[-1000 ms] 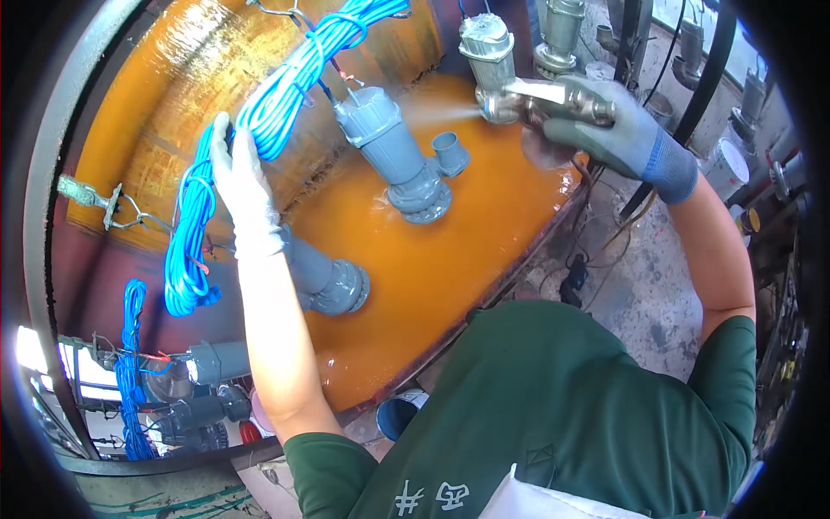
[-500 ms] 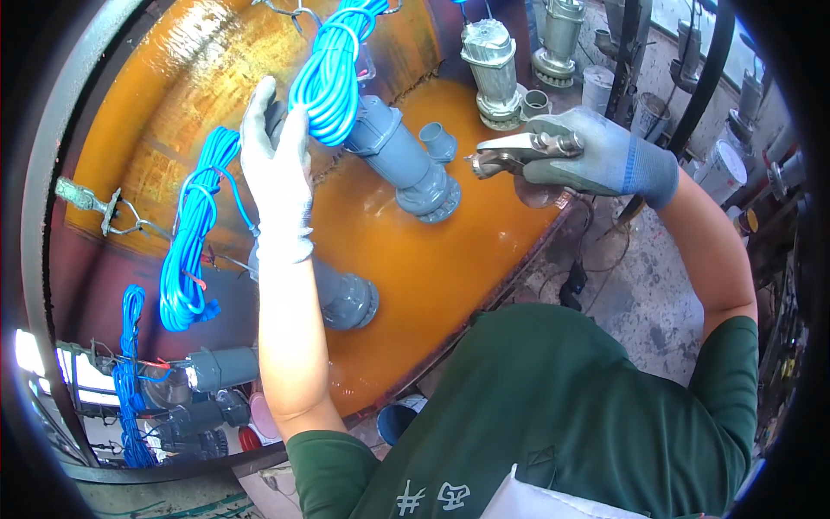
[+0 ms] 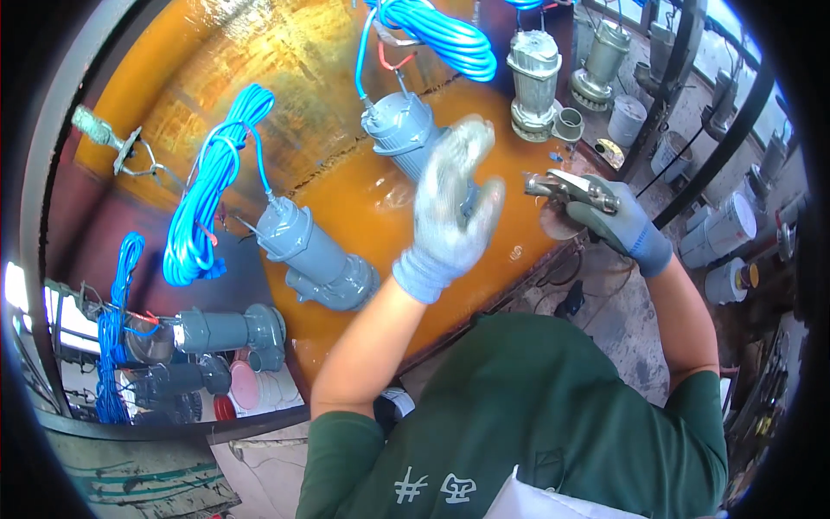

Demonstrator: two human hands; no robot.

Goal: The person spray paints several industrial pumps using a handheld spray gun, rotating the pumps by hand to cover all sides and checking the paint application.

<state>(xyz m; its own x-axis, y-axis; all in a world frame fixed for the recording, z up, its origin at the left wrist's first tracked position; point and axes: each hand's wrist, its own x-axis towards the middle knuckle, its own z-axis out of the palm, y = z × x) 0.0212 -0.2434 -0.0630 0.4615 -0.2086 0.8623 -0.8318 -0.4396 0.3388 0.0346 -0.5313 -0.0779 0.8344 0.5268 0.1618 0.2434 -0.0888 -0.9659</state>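
My right hand, in a grey-and-white work glove, grips a metal spray gun whose nozzle points left; a round cup shows below it. My gloved left hand is held up with fingers stretched and thumb apart, holding nothing. Behind it hangs a grey-painted submersible pump, its lower part hidden by that hand. A coiled blue cable hangs above this pump, tilted to the right. Left of my left forearm hangs another glossy grey pump with its own blue cable coil.
An orange-stained booth wall and floor surround the pumps. One unpainted metal pump hangs at the back right, with another beyond it. At lower left hang grey pumps. White buckets stand at right, past dark frame posts.
My left hand has left the blue cable coil and moved right and down. The middle pump and its coil hang at a different angle. The view has shifted; the spray gun stays in my right hand.
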